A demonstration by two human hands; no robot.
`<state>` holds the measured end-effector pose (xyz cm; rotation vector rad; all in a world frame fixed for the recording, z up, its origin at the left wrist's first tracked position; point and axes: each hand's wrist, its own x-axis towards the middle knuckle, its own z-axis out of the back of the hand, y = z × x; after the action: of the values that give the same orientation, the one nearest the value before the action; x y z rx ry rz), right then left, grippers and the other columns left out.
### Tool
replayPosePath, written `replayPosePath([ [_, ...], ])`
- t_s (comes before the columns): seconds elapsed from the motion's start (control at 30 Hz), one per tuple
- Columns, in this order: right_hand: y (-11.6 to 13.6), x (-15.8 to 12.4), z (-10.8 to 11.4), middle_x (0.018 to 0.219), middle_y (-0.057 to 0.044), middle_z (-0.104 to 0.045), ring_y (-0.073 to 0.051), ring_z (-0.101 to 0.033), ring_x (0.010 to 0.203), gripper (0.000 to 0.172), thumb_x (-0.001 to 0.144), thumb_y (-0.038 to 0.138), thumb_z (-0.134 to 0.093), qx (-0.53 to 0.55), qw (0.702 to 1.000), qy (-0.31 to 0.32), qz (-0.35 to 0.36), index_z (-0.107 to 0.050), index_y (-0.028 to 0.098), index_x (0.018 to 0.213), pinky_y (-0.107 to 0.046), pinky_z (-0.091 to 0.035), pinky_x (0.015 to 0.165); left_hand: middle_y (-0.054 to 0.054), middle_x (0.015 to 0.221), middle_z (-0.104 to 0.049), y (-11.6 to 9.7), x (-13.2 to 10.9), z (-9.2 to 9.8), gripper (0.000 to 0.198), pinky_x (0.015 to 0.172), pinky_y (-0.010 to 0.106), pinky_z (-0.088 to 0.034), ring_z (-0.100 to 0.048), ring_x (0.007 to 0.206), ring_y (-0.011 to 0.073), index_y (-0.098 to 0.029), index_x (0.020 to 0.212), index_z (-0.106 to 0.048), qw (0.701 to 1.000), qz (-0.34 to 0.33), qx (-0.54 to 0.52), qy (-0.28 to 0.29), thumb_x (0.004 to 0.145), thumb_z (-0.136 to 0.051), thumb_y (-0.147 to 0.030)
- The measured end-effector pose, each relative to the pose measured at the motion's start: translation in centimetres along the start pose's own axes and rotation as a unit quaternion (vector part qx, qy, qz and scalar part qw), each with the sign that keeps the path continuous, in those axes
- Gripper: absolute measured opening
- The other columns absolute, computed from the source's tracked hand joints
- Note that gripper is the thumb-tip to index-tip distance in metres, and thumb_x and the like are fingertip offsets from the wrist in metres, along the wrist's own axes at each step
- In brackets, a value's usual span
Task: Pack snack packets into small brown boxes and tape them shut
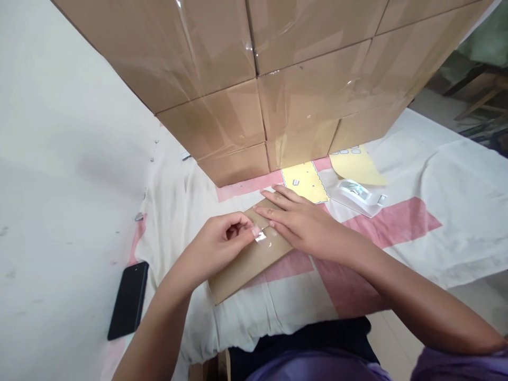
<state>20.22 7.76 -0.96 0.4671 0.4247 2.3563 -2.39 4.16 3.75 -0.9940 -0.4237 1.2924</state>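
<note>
Cardboard piece (238,272) with clear tape (261,236), two hands engaged

Item one: cardboard piece, brown, laid at a slant on a surface (293,304) covered in white and pink cloth. Clear tape, short strip, set at its middle; pinched by the left hand (222,241), thumb and fingers clamped together on it. The cardboard piece is pressed by the right hand (304,219), laid flat, fingers extended and slightly apart.

To the right of the cardboard piece: yellow printed sheet (305,179), tape dispenser (359,198), white; plain-edged yellow paper (363,168) farther off. Behind it: taped brown boxes (309,98), stacked. Left of it, well apart: black phone (129,300), placed beside a white wall (59,159).
</note>
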Motion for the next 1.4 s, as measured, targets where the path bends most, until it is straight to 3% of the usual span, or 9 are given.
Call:
replayPosePath([
  [0.27, -0.5, -0.1, -0.8, 0.16, -0.012, -0.046, -0.034, -0.032, 0.154, 0.043, 0.106, 0.026, -0.041, -0.013, 1.0, -0.018, 0.015, -0.061, 0.02, 0.144, -0.058, -0.038, 0.121, -0.007, 0.062, -0.053, 0.2, 0.4, -1.9, 0.019, 0.059, 0.029, -0.034, -0.047, 0.059, 0.0107, -0.024, 0.076, -0.062, 0.987, 0.018, 0.137, -0.076, 0.088, -0.063, -0.039],
  [0.5, -0.5, 0.0, -0.5, 0.158, -0.013, -0.048, -0.035, -0.032, 0.154, 0.042, 0.105, 0.022, -0.044, -0.002, 1.0, -0.013, 0.022, -0.062, 0.019, 0.143, -0.058, -0.044, 0.117, -0.008, 0.061, -0.054, 0.2, 0.7, -1.2, 0.043, 0.06, 0.032, -0.031, -0.051, 0.062, 0.0166, -0.026, 0.083, -0.05, 0.949, 0.115, 0.267, -0.122, 0.079, -0.067, -0.065],
  [0.73, -0.7, -0.2, -0.6, 0.158, -0.012, -0.049, -0.034, -0.033, 0.153, 0.042, 0.106, 0.023, -0.042, 0.008, 0.999, -0.025, 0.028, -0.062, 0.02, 0.142, -0.057, -0.043, 0.117, -0.007, 0.06, -0.051, 0.2, 1.1, -1.5, 0.042, 0.059, 0.033, -0.028, -0.046, 0.06, 0.0164, -0.025, 0.073, -0.04, 0.94, 0.116, 0.292, -0.132, 0.088, -0.056, -0.061],
  [0.93, 0.2, -0.2, -1.1, 0.152, -0.012, -0.054, -0.037, -0.038, 0.148, 0.051, 0.093, 0.051, -0.063, 0.031, 0.997, -0.066, 0.0, -0.065, 0.022, 0.135, -0.06, -0.041, 0.117, -0.005, 0.07, -0.056, 0.4, -0.1, -2.2, 0.044, 0.062, 0.033, -0.028, -0.051, 0.065, 0.0192, -0.026, 0.084, -0.038, 0.934, 0.101, 0.316, -0.136, 0.084, -0.056, -0.067],
  [1.1, 1.0, -0.9, -0.4, 0.158, -0.014, -0.047, -0.039, -0.03, 0.152, 0.062, 0.085, 0.044, -0.071, 0.074, 0.996, -0.041, -0.014, -0.06, 0.018, 0.14, -0.059, -0.039, 0.117, -0.003, 0.079, -0.059, 0.1, -0.9, -2.2, 0.046, 0.068, 0.034, -0.031, -0.056, 0.072, 0.0222, -0.027, 0.089, -0.038, 0.933, 0.094, 0.332, -0.102, 0.082, -0.057, -0.068],
  [1.2, -1.3, -1.1, 0.3, 0.164, -0.012, -0.039, -0.035, -0.033, 0.152, 0.068, 0.085, 0.042, -0.073, 0.159, 0.987, -0.036, 0.005, -0.053, 0.023, 0.148, -0.052, -0.043, 0.114, -0.002, 0.081, -0.059, 0.0, -1.1, -2.2, 0.049, 0.07, 0.035, -0.033, -0.057, 0.075, 0.0236, -0.027, 0.091, -0.038, 0.932, 0.108, 0.33, -0.099, 0.082, -0.056, -0.071],
  [1.3, -6.5, -0.5, 0.4, 0.151, -0.01, -0.052, -0.028, -0.054, 0.134, 0.05, 0.097, 0.034, -0.059, 0.2, 0.971, -0.123, -0.039, -0.055, 0.029, 0.146, -0.043, -0.052, 0.101, -0.002, 0.084, -0.059, 0.2, -1.2, -2.2, 0.049, 0.072, 0.036, -0.035, -0.056, 0.076, 0.023, -0.027, 0.09, -0.038, 0.932, 0.111, 0.328, -0.103, 0.081, -0.057, -0.071],
  [1.33, -8.5, -0.1, 0.3, 0.141, -0.011, -0.059, -0.027, -0.058, 0.126, 0.046, 0.097, 0.027, -0.056, 0.162, 0.974, -0.147, -0.065, -0.059, 0.027, 0.143, -0.042, -0.052, 0.096, -0.002, 0.084, -0.059, 0.4, -1.2, -2.3, 0.049, 0.072, 0.037, -0.035, -0.055, 0.076, 0.0228, -0.027, 0.09, -0.038, 0.932, 0.109, 0.328, -0.107, 0.081, -0.057, -0.071],
  [1.4, -12.1, 0.7, -0.3, 0.132, -0.014, -0.063, -0.031, -0.057, 0.12, 0.045, 0.093, 0.016, -0.058, 0.015, 0.986, -0.122, -0.114, -0.066, 0.021, 0.137, -0.045, -0.047, 0.098, -0.002, 0.085, -0.058, 0.7, -1.2, -2.4, 0.049, 0.072, 0.037, -0.035, -0.055, 0.077, 0.0228, -0.027, 0.089, -0.038, 0.931, 0.108, 0.329, -0.116, 0.081, -0.057, -0.071],
])
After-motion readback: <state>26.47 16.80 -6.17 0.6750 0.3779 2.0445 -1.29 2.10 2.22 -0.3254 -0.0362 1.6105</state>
